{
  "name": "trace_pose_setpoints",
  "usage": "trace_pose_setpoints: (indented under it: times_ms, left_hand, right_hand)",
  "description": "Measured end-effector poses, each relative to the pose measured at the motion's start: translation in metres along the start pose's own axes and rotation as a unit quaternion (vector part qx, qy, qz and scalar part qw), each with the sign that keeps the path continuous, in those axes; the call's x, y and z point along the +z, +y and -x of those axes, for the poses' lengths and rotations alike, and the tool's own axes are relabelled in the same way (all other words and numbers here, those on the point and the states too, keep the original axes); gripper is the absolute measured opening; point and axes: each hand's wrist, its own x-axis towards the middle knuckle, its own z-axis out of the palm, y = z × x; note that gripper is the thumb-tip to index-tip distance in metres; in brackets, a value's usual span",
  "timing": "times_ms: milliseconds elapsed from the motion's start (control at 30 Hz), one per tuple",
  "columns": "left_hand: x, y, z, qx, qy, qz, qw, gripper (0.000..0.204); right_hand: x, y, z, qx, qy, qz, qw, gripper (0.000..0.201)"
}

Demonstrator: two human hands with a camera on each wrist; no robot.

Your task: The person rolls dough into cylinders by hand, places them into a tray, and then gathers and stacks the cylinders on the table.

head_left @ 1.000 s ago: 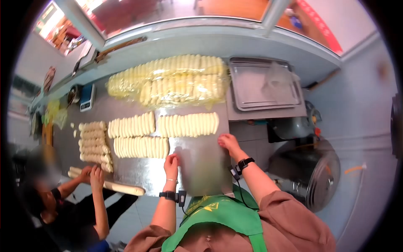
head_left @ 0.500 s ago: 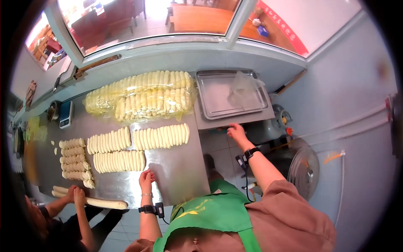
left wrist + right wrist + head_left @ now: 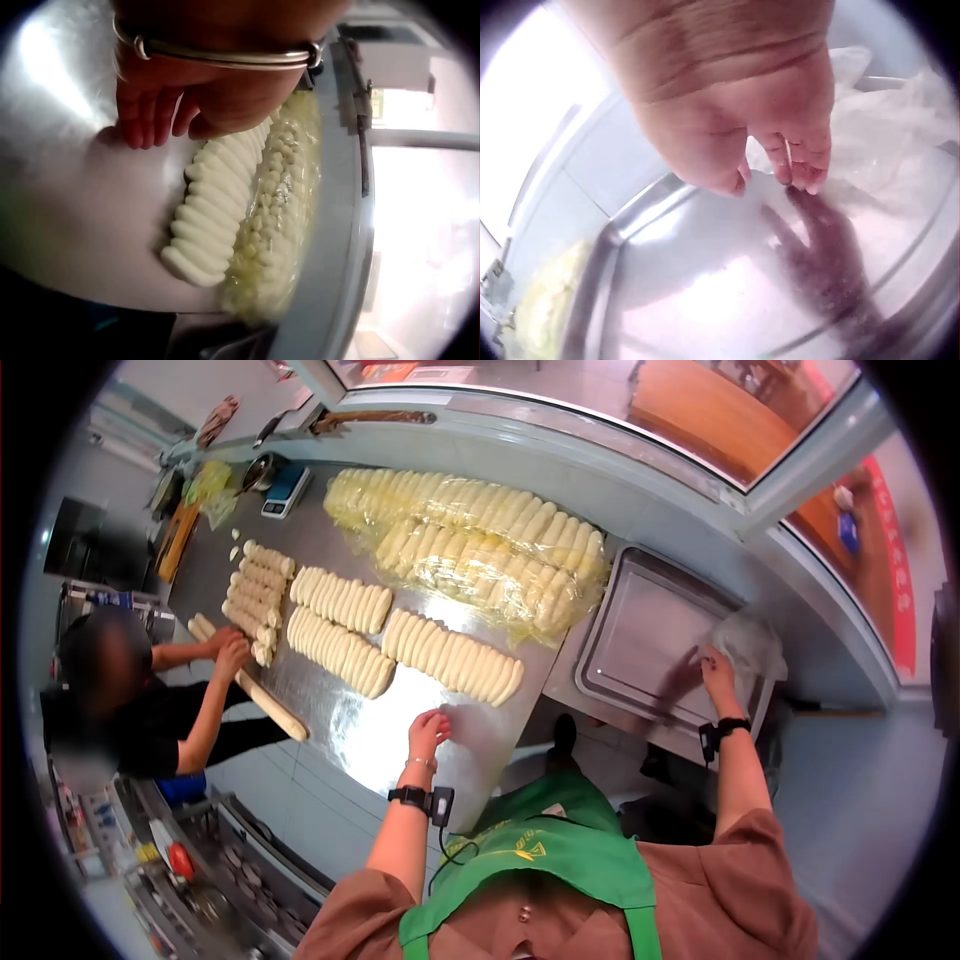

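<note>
My right hand (image 3: 718, 678) hangs over a metal tray (image 3: 640, 615), its fingertips beside a crumpled clear plastic bag (image 3: 757, 645). In the right wrist view, the thumb and fingers of this hand (image 3: 735, 127) point down, apart and with nothing between them, and the tray's floor (image 3: 690, 285) mirrors them. My left hand (image 3: 428, 735) hovers over the steel table (image 3: 350, 735), holding nothing, its fingers loosely bent. Near it lies a row of pale dough strips (image 3: 455, 657). The left wrist view shows that row (image 3: 210, 202) past my thumb.
More dough strips (image 3: 340, 600) lie side by side, and a yellowish plastic sheet (image 3: 480, 550) covers long rows behind them. Another person (image 3: 125, 690) works at a dough roll (image 3: 270, 705) on the left edge. A scale (image 3: 286, 492) stands at the back.
My right hand has moved from the table's right edge out over the tray, to the plastic bag. The left hand stays low over the table. The head view has turned.
</note>
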Motion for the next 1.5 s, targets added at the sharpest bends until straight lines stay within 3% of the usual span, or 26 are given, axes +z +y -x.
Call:
trace_pose_setpoints:
  times_ms: [67, 133, 167, 200, 233, 267, 333, 400, 533, 600, 733, 800, 833, 900, 1033, 1100, 1167, 1333, 1400, 1500]
  left_hand:
    - [0.028, -0.002, 0.002, -0.015, 0.032, 0.059, 0.998, 0.033]
    - [0.041, -0.012, -0.005, -0.01, 0.05, 0.122, 0.991, 0.033]
    - [0.045, -0.017, -0.011, -0.009, 0.06, 0.125, 0.99, 0.033]
    - [0.051, -0.02, -0.017, -0.022, 0.09, 0.173, 0.981, 0.032]
    - [0.058, -0.019, -0.02, -0.035, 0.117, 0.22, 0.968, 0.031]
    - [0.065, -0.014, -0.019, -0.037, 0.119, 0.233, 0.965, 0.029]
    - [0.079, -0.005, -0.022, -0.042, 0.147, 0.256, 0.954, 0.03]
    - [0.089, 0.004, -0.021, -0.05, 0.17, 0.275, 0.945, 0.029]
    - [0.093, -0.004, -0.04, -0.071, 0.195, 0.28, 0.937, 0.028]
    - [0.093, -0.001, -0.045, -0.068, 0.135, 0.33, 0.932, 0.04]
    - [0.108, 0.012, -0.033, -0.069, 0.135, 0.361, 0.92, 0.048]
    - [0.115, -0.002, -0.04, -0.09, 0.25, 0.301, 0.916, 0.043]
    - [0.118, 0.007, -0.035, -0.093, 0.247, 0.306, 0.915, 0.043]
    - [0.12, 0.022, -0.02, -0.117, 0.205, 0.294, 0.926, 0.057]
    - [0.127, 0.019, -0.024, -0.11, 0.192, 0.312, 0.924, 0.06]
    - [0.126, 0.007, -0.034, -0.08, 0.195, 0.293, 0.933, 0.062]
    - [0.128, 0.002, -0.034, -0.079, 0.201, 0.294, 0.931, 0.062]
    - [0.135, 0.003, -0.029, -0.076, 0.224, 0.263, 0.935, 0.06]
    - [0.137, 0.006, -0.013, -0.05, 0.191, 0.286, 0.938, 0.06]
    - [0.128, 0.016, -0.005, -0.072, 0.181, 0.283, 0.939, 0.052]
  right_hand:
    - [-0.013, -0.006, -0.007, 0.021, 0.013, -0.039, 0.999, 0.02]
    - [-0.02, -0.073, -0.001, 0.012, 0.014, -0.108, 0.994, 0.012]
    - [-0.021, -0.12, 0.008, 0.027, -0.051, -0.193, 0.979, 0.011]
    - [-0.016, -0.169, 0.019, 0.045, -0.115, -0.276, 0.953, 0.01]
    - [-0.003, -0.209, 0.029, 0.118, -0.215, -0.41, 0.879, 0.011]
    - [0.023, -0.232, 0.04, 0.127, -0.274, -0.462, 0.834, 0.013]
    - [0.077, -0.265, 0.054, 0.003, -0.287, -0.362, 0.887, 0.017]
    - [0.114, -0.295, 0.054, -0.091, -0.247, -0.301, 0.917, 0.022]
    - [0.185, -0.321, 0.047, -0.144, -0.162, -0.217, 0.952, 0.025]
    - [0.199, -0.336, 0.044, -0.061, -0.176, -0.284, 0.941, 0.025]
    - [0.223, -0.36, 0.047, -0.021, -0.179, -0.295, 0.938, 0.026]
    - [0.24, -0.366, 0.052, 0.008, -0.185, -0.399, 0.898, 0.027]
    - [0.234, -0.374, 0.047, 0.005, -0.185, -0.394, 0.9, 0.027]
    - [0.219, -0.384, 0.042, -0.115, -0.173, -0.281, 0.937, 0.03]
    - [0.218, -0.408, 0.031, -0.119, -0.176, -0.319, 0.924, 0.03]
    - [0.217, -0.421, 0.019, -0.124, -0.269, -0.253, 0.921, 0.031]
    - [0.216, -0.427, 0.016, -0.123, -0.274, -0.246, 0.921, 0.03]
    - [0.218, -0.418, 0.015, -0.155, -0.279, -0.238, 0.917, 0.028]
    - [0.216, -0.411, 0.018, -0.152, -0.286, -0.257, 0.91, 0.029]
    - [0.219, -0.405, 0.015, -0.144, -0.311, -0.266, 0.901, 0.028]
